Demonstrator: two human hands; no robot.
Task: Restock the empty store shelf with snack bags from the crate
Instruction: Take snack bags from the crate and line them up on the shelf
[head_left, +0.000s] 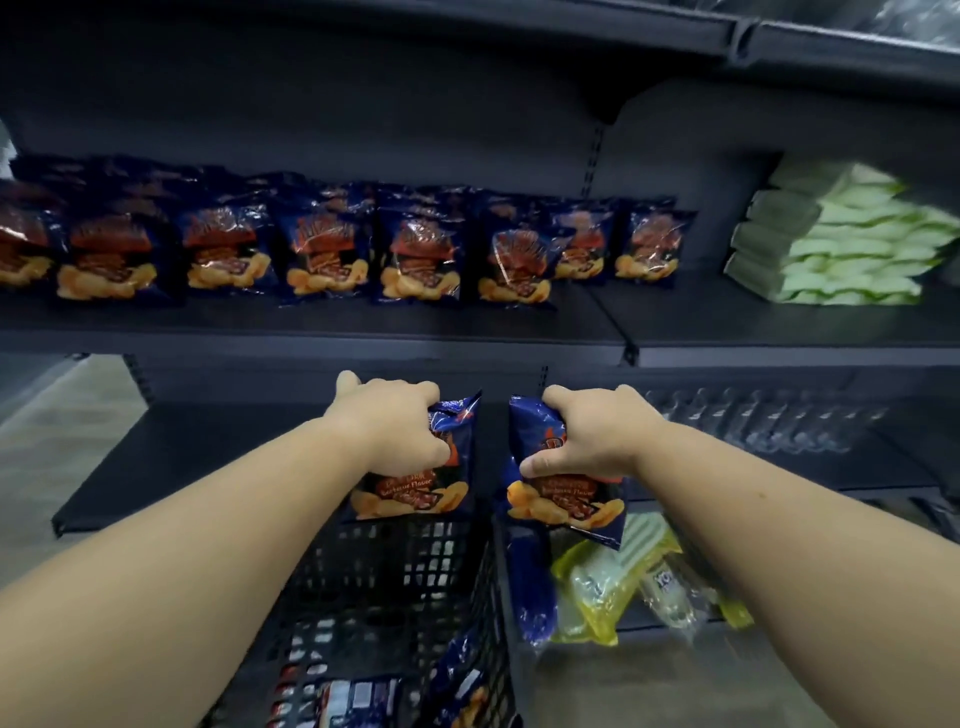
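My left hand (400, 423) grips a dark blue barbecue chip bag (415, 493) by its upper part. My right hand (592, 434) grips a second, matching chip bag (566, 506) the same way. Both bags hang side by side above the black mesh crate (415, 566), in front of the bare lower shelf (208, 457). On the shelf above, a row of several identical chip bags (322, 254) stands upright. More blue bags (457, 680) lie at the bottom of the crate.
Stacked pale green packs (841, 244) fill the right end of the upper shelf. Yellow-green packets (602, 587) and a blue bag (530, 587) lie in a second bin to the right of the crate. Clear wrapped items (769, 421) sit on the lower shelf at right.
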